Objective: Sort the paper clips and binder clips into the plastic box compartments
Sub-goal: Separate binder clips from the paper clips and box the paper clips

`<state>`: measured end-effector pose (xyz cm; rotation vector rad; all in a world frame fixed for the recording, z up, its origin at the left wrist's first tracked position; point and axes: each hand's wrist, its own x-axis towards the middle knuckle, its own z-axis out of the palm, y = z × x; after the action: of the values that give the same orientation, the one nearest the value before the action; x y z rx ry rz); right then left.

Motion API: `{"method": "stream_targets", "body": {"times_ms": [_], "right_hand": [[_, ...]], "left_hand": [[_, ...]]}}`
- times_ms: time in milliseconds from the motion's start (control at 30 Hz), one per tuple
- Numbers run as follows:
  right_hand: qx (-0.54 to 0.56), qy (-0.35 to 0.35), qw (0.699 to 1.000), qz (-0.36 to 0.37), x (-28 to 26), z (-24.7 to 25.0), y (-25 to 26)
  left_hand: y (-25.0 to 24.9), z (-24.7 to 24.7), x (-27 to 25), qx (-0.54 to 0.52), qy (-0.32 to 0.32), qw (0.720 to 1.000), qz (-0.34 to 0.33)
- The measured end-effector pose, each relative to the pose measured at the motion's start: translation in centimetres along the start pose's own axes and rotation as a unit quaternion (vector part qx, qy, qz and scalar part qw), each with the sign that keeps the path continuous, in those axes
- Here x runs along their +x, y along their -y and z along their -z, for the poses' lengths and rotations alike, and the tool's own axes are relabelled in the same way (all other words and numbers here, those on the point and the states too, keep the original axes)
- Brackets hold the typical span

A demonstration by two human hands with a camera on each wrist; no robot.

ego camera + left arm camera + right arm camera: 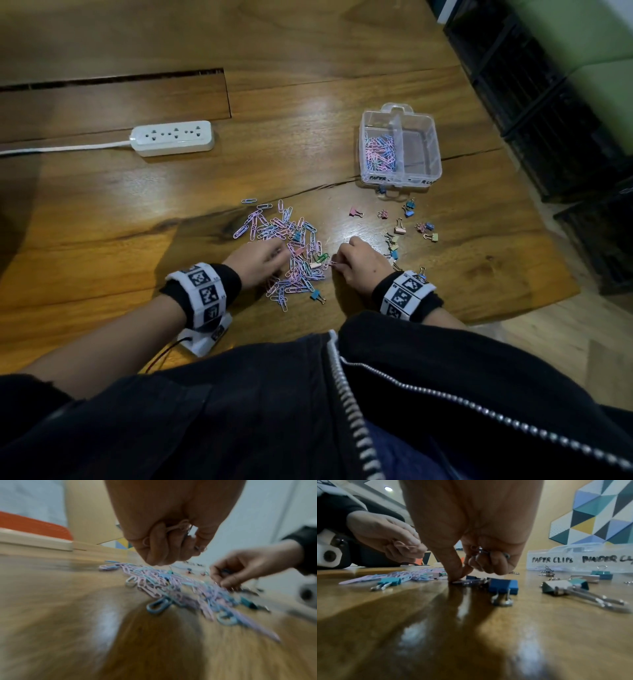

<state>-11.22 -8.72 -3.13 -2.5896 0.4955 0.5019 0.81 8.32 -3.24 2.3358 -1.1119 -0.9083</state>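
A heap of pastel paper clips (291, 250) lies on the wooden table between my hands, with a few binder clips mixed in. My left hand (279, 253) hovers over the heap's left side, its fingers curled round several pink paper clips (173, 529). My right hand (337, 262) is at the heap's right edge. Its thumb and forefinger pinch a lilac paper clip (460, 581) lying on the wood, and its other fingers curl round more wire clips. The clear plastic box (431, 150) stands at the far right, with paper clips (380, 150) in its left compartment.
Loose binder clips (409, 222) are scattered between my right hand and the box, and a blue one (503, 586) lies just beside my fingers. A white power strip (173, 137) lies far left. The table's edge and black crates (548, 102) are to the right.
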Motion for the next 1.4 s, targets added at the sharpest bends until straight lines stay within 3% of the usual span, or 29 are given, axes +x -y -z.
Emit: {"method": "stream_targets", "body": {"times_ms": [67,133,267,333,367,400,467,500,567,633,867,1267,1400], "right_hand": [[0.023,0.009,1.0,-0.002,0.2,0.1,0.0],[0.044,0.011,0.999,0.002,0.2,0.2,0.1],[0.049,-0.012,0.999,0.02,0.4,0.3,0.3],[0.046,-0.014,0.999,0.02,0.6,0.4,0.4],[0.045,-0.013,0.999,0.018,0.6,0.4,0.4],[0.045,-0.011,0.999,0.015,0.7,0.5,0.4],[0.052,0.0,0.999,0.001,0.8,0.5,0.6],[0.055,0.007,0.998,-0.007,0.8,0.6,0.7],[0.06,0.012,0.998,-0.019,1.0,0.6,0.9],[0.07,0.011,0.997,-0.03,1.2,0.6,0.9],[0.078,-0.035,0.996,-0.015,0.7,0.3,-0.8],[0.021,0.001,1.0,-0.01,1.6,0.9,-0.2],[0.032,0.012,0.999,-0.023,1.7,0.9,0.0]], "left_hand": [[-0.2,0.7,0.5,-0.109,-0.022,0.993,0.036],[-0.5,1.0,0.7,-0.236,-0.013,0.969,0.075],[-0.9,1.0,0.9,-0.505,0.031,0.856,0.11],[-1.0,0.8,1.1,-0.544,0.043,0.828,0.131],[-1.2,0.7,1.2,-0.523,0.046,0.84,0.139],[-1.5,0.4,1.2,-0.463,0.044,0.875,0.137],[-1.7,-0.1,1.1,-0.222,0.039,0.97,0.094],[-1.8,-0.4,0.9,-0.074,0.046,0.994,0.06],[-1.9,-0.9,0.4,0.128,0.043,0.991,0.005],[-1.8,-1.2,0.2,0.185,0.023,0.982,-0.016],[-1.9,-2.2,0.3,0.206,0.031,0.978,-0.017],[-3.0,-3.0,1.0,0.286,0.039,0.955,-0.073],[-3.0,-2.4,1.6,0.244,0.016,0.967,-0.067]]}}
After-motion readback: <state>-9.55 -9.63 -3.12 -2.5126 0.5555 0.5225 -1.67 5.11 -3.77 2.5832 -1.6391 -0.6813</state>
